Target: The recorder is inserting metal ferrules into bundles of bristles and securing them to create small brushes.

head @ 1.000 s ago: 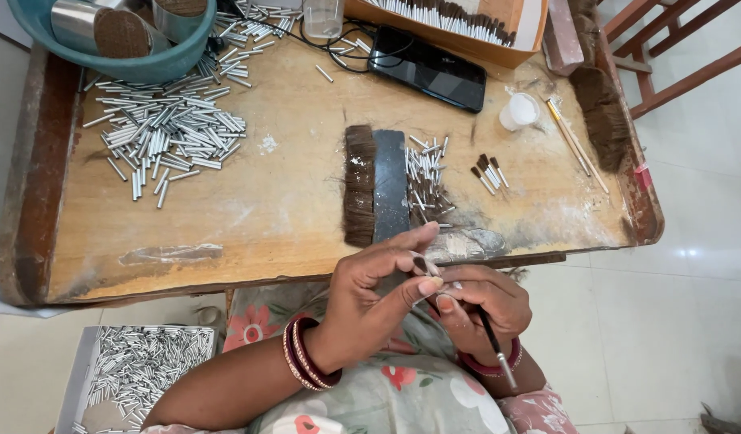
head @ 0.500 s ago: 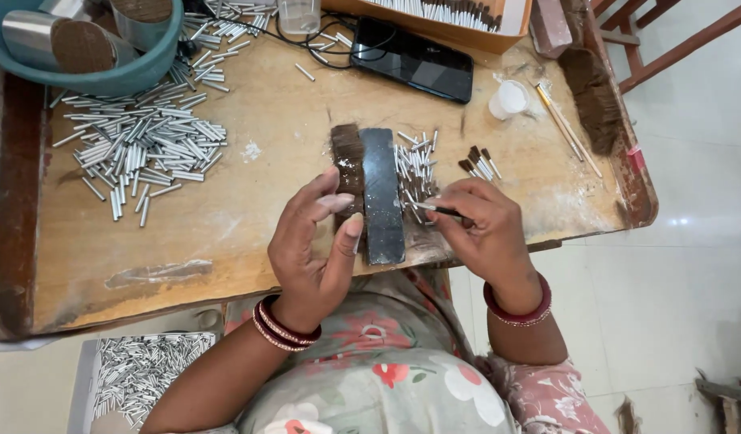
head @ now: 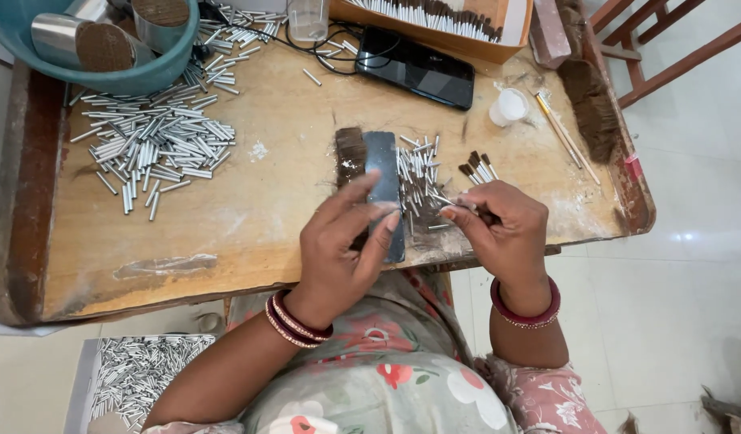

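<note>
Cardboard tray (head: pixel 515 24) of brushes sits at the worktop's (head: pixel 266 209) far edge. Your left hand (head: pixel 342 249), grip spread, has stayed on the dark bar (head: pixel 382 173); your right hand (head: pixel 503 229) still pinches a thin metal tube (head: pixel 444 199).

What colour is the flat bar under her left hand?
Dark grey, almost slate. The bar lies on a strip of brown bristles; the head view shows it best.

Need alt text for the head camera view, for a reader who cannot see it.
A person's left hand rests on a dark flat bar lying over brown bristles on a wooden table, while the right hand pinches a thin metal tube. Heaps of similar tubes lie nearby.
</note>
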